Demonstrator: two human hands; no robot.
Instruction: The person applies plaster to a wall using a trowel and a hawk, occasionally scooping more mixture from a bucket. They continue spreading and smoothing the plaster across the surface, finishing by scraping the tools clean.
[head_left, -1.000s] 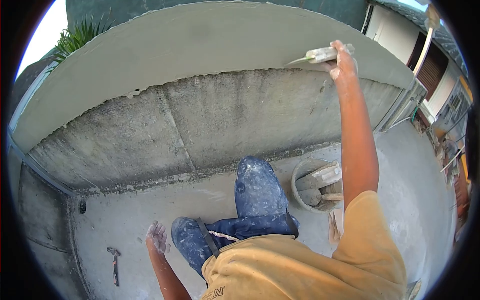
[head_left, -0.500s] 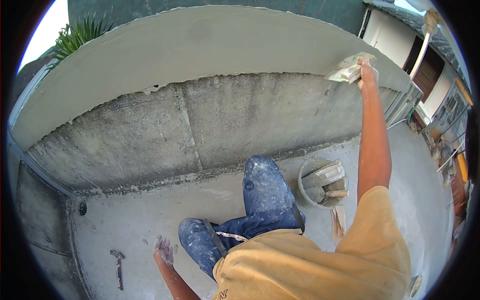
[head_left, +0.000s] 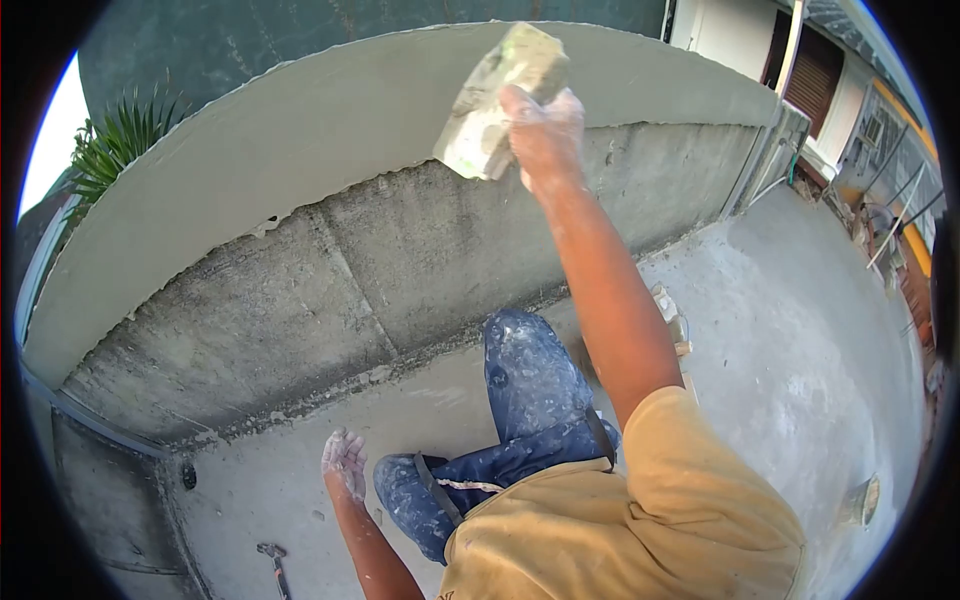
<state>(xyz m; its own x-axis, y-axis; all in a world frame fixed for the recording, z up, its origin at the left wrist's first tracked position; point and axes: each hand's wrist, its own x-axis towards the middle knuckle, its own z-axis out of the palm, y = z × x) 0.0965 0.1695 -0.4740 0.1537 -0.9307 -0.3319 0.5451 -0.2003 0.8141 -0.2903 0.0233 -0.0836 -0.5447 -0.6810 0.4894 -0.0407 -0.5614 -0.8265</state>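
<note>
Grey plaster is caked on the float (head_left: 497, 105), which is clasped firmly in the right hand (head_left: 545, 130) and held up before the wall (head_left: 400, 250), across the ragged lower edge of the smooth fresh coat (head_left: 330, 120). The left hand (head_left: 345, 462) is laid flat, fingers spread, on the concrete floor (head_left: 800, 330), where bare room lies open to the right. A hammer (head_left: 272, 560) is seen by the bottom edge.

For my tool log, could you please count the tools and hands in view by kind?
Floats: 1, a plaster-caked rectangular float gripped by the right hand.
Hammers: 1, a dark-handled hammer lying on the grey concrete floor.
Hands: 2, counting the left hand resting on that floor.
Total: 4.
</note>
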